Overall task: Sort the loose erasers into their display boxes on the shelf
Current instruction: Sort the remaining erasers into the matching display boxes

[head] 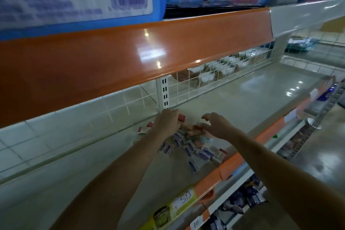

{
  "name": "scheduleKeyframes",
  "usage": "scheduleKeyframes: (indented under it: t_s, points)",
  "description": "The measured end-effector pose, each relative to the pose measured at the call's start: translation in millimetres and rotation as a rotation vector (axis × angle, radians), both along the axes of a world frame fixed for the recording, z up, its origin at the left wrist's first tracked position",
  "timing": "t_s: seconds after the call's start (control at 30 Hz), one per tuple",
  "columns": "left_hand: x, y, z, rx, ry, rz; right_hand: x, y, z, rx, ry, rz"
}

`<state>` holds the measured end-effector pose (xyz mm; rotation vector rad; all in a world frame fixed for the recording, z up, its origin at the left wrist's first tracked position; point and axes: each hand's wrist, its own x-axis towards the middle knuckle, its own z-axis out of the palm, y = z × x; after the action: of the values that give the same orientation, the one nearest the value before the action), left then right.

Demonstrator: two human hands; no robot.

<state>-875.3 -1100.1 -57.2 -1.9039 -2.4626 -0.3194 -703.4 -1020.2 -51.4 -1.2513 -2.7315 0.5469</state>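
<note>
Gathering step: the left hand [168, 120] pinches a red eraser [181, 117] near the shelf [242, 99] back edge, the right hand [216, 126] hovers slack-fingered and empty over the loose erasers [190, 147]; next comes finding its display box.

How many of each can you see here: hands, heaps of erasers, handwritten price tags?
Hands: 2, the left hand pinching a red eraser, and the right hand.
Eraser heap: 1, blue and red sleeves mixed, too blurred to count singly.
Handwritten price tags: 2, the 50 tag and the 10 tag.
Total: 5.
</note>
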Motion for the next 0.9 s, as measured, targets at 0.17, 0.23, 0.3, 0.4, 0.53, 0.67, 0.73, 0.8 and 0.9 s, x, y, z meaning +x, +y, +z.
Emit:
scheduleKeyframes:
  t_s: [0.17,0.23,0.3,0.4,0.53,0.67,0.73,0.8,0.9]
  points:
    - [-7.5,30.2,-3.5,-0.050,0.055,0.020,-14.3,19.1,-5.4,-0.038,-0.074,0.044]
    - [-12.1,40.4,-5.9,-0.132,0.025,0.035,-17.2,22.3,-8.5,-0.052,-0.081,0.037]
    - [-15.0,46.7,-6.9,-0.220,0.005,0.062,-18.7,24.1,-11.8,-0.068,-0.090,0.038]
    - [-15.7,52.3,-9.0,-0.259,-0.036,0.076,-18.8,23.7,-15.0,-0.061,-0.091,0.064]
    - [-12.5,58.0,-8.7,-0.248,-0.007,0.041,-15.0,22.9,-16.3,-0.044,-0.041,0.061]
    - [-10.0,58.3,-4.1,-0.225,-0.028,0.010,-10.9,22.1,-20.1,-0.033,0.020,0.044]
    - [-11.3,56.7,-2.9,-0.210,-0.054,0.008,-9.0,21.7,-20.9,-0.026,0.055,0.029]
    - [-13.9,52.6,-1.3,-0.181,-0.106,-0.001,-6.6,21.7,-22.2,-0.018,0.101,0.022]
    - [-16.5,42.2,0.7,-0.089,-0.283,0.017,-0.9,20.4,-22.6,-0.020,0.196,0.022]
